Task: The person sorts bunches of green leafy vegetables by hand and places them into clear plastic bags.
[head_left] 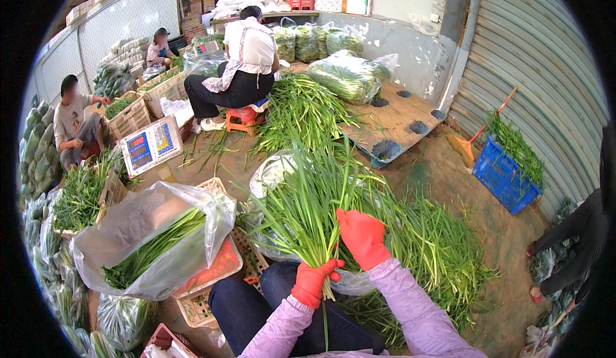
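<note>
My left hand (pixel 313 281), in a red glove, is closed around the lower stems of a bunch of long flat green leaves (pixel 301 210), held upright over my lap. My right hand (pixel 362 237), also red-gloved, is closed on some leaves at the bunch's right side. Behind and to the right lies a loose heap of the same greens (pixel 423 255), partly on pale plastic. At my left, an open clear plastic bag (pixel 102 249) with greens inside rests on crates (pixel 196 310). A scale (pixel 151 146) stands farther back.
Three workers (pixel 247 56) (pixel 77 120) (pixel 160 53) sit among crates and bagged greens ahead and left. A dark-trousered person (pixel 571 242) stands at far right. A blue crate (pixel 504 175) and broom (pixel 475 143) are by the shutter, near a wooden pallet (pixel 391 127).
</note>
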A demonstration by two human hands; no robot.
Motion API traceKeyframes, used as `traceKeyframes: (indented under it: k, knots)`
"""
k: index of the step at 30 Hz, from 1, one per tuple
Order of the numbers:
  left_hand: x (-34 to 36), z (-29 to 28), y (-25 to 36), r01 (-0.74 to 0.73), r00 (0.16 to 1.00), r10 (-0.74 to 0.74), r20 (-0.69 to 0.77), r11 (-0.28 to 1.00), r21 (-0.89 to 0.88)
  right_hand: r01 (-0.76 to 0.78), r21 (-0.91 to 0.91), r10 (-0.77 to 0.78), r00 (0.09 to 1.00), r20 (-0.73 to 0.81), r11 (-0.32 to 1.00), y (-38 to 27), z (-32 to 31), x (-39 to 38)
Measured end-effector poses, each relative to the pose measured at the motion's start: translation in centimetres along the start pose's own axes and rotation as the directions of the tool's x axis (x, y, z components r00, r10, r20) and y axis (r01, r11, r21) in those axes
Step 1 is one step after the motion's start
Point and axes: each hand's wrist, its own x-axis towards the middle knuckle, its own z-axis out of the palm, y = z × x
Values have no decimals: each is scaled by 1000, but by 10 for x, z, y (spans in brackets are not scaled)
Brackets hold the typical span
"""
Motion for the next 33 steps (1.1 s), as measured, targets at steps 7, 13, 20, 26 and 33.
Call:
traceKeyframes:
  k: [7,13,20,26,33]
  knots:
    - [2,-8,0,26,999,-27,-24,999,-40,209,63,-206,977,-57,976,-1,11,-35]
    - [6,-2,-2,6,997,-13,-78,996,-84,-101,362,-28,942,333,927,24,-11,-73]
    - [8,0,9,25,994,-30,-107,998,-51,-369,-386,459,872,170,845,171,-35,-120]
    - [12,-2,-5,49,991,-38,-128,995,89,-358,554,243,931,272,752,40,-54,-83]
    - [18,0,-38,-191,967,204,-155,977,93,-10,406,-41,992,116,914,-27,17,-34]
